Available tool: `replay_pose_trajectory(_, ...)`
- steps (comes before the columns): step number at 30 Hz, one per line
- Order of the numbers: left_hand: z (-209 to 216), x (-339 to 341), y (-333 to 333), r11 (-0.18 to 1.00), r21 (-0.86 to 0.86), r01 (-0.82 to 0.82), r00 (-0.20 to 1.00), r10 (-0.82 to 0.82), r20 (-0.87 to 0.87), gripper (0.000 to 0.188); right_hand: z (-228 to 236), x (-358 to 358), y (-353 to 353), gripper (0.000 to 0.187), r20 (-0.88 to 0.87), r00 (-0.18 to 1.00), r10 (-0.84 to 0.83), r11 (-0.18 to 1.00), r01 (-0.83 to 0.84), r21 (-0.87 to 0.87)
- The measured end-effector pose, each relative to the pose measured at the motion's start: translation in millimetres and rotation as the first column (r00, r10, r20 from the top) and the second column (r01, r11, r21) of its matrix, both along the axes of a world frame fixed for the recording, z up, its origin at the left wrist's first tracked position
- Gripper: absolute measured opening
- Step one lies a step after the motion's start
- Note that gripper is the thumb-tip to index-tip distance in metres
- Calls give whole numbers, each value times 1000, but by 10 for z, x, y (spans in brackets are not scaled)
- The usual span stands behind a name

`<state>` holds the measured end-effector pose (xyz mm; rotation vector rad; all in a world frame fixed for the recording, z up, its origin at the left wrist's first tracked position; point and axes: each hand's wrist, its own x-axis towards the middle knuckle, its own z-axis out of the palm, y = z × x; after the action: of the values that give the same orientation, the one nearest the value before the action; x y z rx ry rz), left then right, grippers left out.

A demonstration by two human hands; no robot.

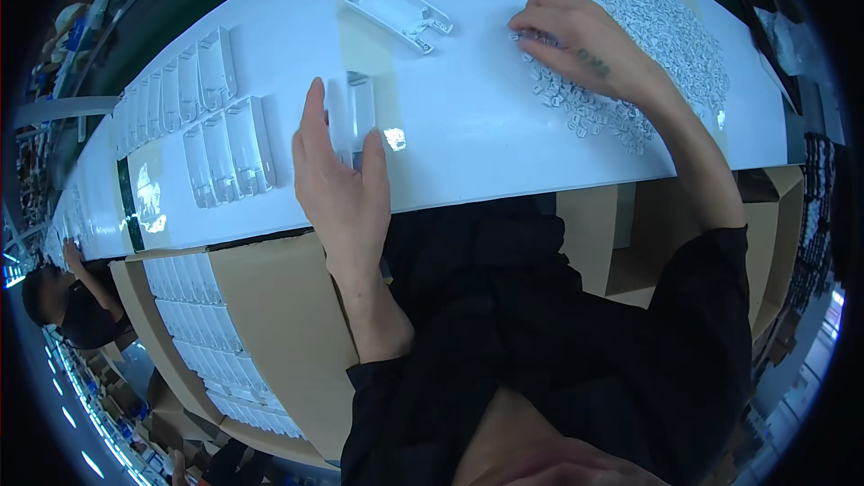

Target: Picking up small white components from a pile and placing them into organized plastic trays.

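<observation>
My left hand [342, 166] is around a narrow white plastic housing [361, 103], with the fingers along its left side and the thumb at its right. The palm hides its near end. At the near-left edge of a heap of small white plastic pieces [666, 45], my right hand [580, 40] is bent into a pinch. A small white piece [515, 36] shows at its fingertips, and more pieces show beneath the curled fingers. Farther back, between the hands, another white housing [391, 9] lies open side up on the table.
Two rows of white housings [229, 153] stand on the white table [468, 126] at the left. Below the table edge, a cardboard box [270, 306] holds several rows of housings. Another cardboard box [585, 238] is at the right. Another person [81, 306] sits far left.
</observation>
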<state>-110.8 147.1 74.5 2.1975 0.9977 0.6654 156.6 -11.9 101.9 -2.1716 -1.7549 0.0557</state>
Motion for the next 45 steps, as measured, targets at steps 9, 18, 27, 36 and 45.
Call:
replay_pose_trajectory(9, -90, 70, -59, 940, -340, -18, 909, 157, 386, 27, -57, -158, 103, 7, 113, 994, -5, 999, 9, -36)
replay_pose_trajectory(18, -49, -46, -115, 106, -749, 654, 598, 534, 598, 52, -14, 70, 352, 10, -230, 971, -61, 990, 29, -139)
replay_pose_trajectory(27, 18, -54, -165, 110, -742, 661, 530, 631, 566, 47, 23, 105, 356, 6, -39, 986, 165, 978, -169, -125)
replay_pose_trajectory(36, -48, 52, -67, 144, -683, 716, 487, 598, 636, 45, 54, -68, 386, 9, -257, 966, 9, 992, -40, -115)
replay_pose_trajectory(45, 103, 133, -167, 175, -707, 686, 519, 564, 643, 44, 358, -1409, 496, 12, -950, 185, -253, 956, 197, -217)
